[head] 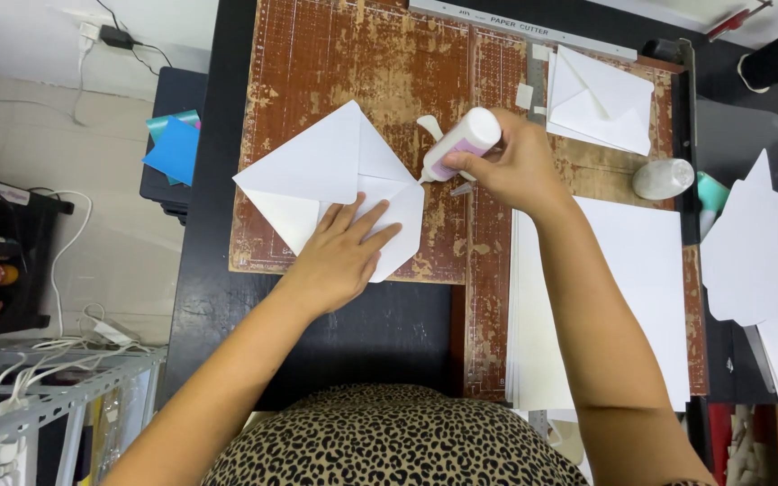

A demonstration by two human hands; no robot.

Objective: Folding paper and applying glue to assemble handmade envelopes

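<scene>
A white sheet folded into an envelope shape (pixel 317 166) lies on the worn brown cutting board (pixel 362 63). My left hand (pixel 342 252) presses flat on its lower folded flaps. My right hand (pixel 513 166) grips a white glue bottle (pixel 461 142) tilted down, with its tip touching the right corner of the folded paper. A small white cap (pixel 429 126) lies just behind the bottle.
A finished white envelope (pixel 601 99) sits at the board's back right. A stack of white sheets (pixel 650 288) lies to the right, with cut paper pieces (pixel 754 252) and a clear lid (pixel 664 178) beyond. Blue paper (pixel 173 148) rests at left.
</scene>
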